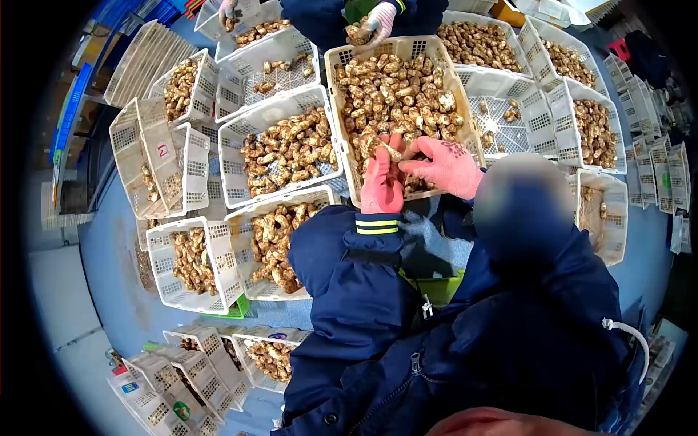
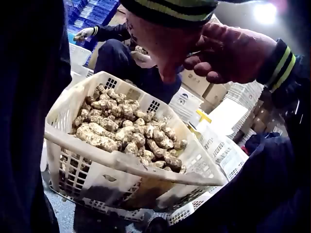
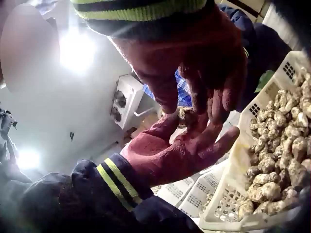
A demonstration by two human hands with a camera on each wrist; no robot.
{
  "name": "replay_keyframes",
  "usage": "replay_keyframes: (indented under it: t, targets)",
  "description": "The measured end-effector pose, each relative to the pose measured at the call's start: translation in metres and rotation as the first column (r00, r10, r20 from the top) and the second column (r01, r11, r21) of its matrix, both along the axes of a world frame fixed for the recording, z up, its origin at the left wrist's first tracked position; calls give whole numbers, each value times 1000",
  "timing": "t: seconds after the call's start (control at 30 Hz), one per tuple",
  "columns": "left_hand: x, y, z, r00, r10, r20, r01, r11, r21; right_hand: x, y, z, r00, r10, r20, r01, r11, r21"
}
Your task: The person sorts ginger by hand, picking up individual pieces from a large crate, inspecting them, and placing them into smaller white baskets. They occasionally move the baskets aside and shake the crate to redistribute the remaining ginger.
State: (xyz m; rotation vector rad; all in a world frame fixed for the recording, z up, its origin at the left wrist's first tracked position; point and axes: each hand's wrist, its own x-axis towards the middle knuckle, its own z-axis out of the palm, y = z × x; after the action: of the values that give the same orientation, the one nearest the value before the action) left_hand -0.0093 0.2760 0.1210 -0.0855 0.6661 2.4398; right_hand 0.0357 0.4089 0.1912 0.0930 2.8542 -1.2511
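Pink-gloved, my left hand (image 1: pixel 382 185) holds a small pale-and-brown mushroom (image 3: pixel 185 116) between thumb and fingers, palm turned up in the right wrist view. My right hand (image 1: pixel 445 168), gloved alike, meets it from the other side, its thumb and fingertips pinching the mushroom. Glove fingers hide much of the piece. Both hands are above the near end of a large white crate (image 1: pixel 340 123) heaped with thick, brown-mottled mushrooms (image 1: pixel 396 91). In the left wrist view that crate (image 2: pixel 131 165) stands below the two hands.
Across the crate, another person's gloved hand (image 1: pixel 379 22) holds a mushroom. White crates with mushrooms flank me, including a left one (image 1: pixel 225 156) and a sparsely filled right one (image 1: pixel 534 120). Stacked crates (image 1: pixel 149 62) stand at far left. Blue floor (image 1: pixel 109 240) shows beyond them.
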Motion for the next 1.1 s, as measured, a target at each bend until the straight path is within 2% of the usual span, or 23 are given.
replay_keyframes:
  t: [0.03, 0.1, 0.17, 0.23, 0.3, 0.37, 0.43, 0.47, 0.63, 0.67, 0.73, 0.77, 0.83, 0.87, 0.9, 0.97, 1.03, 1.07, 1.1]
  targets:
    - [1, 1, 1, 1000, -19, -5, 19, 1000, 25, 2, 0, 2, 1000, 4, -16, -4, 999, 53]
    - [0, 3, 3, 999, -38, 4, 38, 997, 66, 5, -6, 5, 999, -15, -47, 15, 1000, 9]
    - [0, 2, 4, 994, -62, -87, 65, 998, 28, 5, -10, 5, 972, 25, -232, 56, 940, 338]
    - [1, 2, 6, 992, -88, -86, 93, 995, 44, 3, -7, -4, 939, 52, -341, 90, 917, 389]
    - [2, 3, 9, 987, -134, -92, 142, 986, 87, 1, -3, -7, 964, 85, -252, 37, 895, 445]
    - [3, 3, 12, 988, -107, -109, 111, 993, 29, 1, -1, -8, 967, 79, -241, 33, 903, 429]
    - [3, 3, 7, 997, -71, -35, 70, 997, -26, 0, -1, -9, 970, 78, -230, 25, 911, 412]
    - [4, 3, 9, 995, -59, -80, 55, 997, -44, 0, -1, -8, 970, 90, -226, 10, 913, 408]
    - [1, -1, 10, 985, -126, -115, 119, 990, -70, -1, 3, -14, 974, 94, -207, -12, 929, 369]
    - [0, 0, 5, 983, -141, -120, 130, 988, -88, -1, 3, -12, 985, 88, -151, -22, 920, 392]
    - [0, 1, -1, 987, -107, -123, 97, 992, -83, -1, 3, -11, 994, 59, -88, -22, 929, 370]
    - [0, 0, -3, 989, -78, -126, 69, 994, -79, 1, 3, -11, 987, 70, -141, -21, 947, 321]
    - [2, 1, -5, 992, -53, -116, 47, 997, -57, 0, 4, -12, 991, 76, -109, -35, 940, 340]
    - [2, 1, -6, 988, -52, -143, 51, 999, -15, 0, 5, -13, 986, 97, -133, -53, 953, 299]
    - [2, 1, -7, 984, -50, -170, 56, 998, 27, -1, 5, -14, 992, 70, -108, -30, 942, 335]
    - [-3, 0, -4, 989, -119, -84, 113, 991, -72, -1, 4, -9, 990, 88, -112, -52, 955, 292]
    - [3, 4, -1, 995, 17, -101, -30, 991, -133, -2, 5, -14, 986, 106, -131, -63, 952, 298]
    - [0, 3, -4, 993, -11, -117, -18, 970, -244, -2, 4, -14, 988, 94, -121, -51, 945, 322]
    - [0, 3, -5, 993, -10, -116, -19, 970, -244, -1, 3, -14, 990, 80, -112, -36, 937, 348]
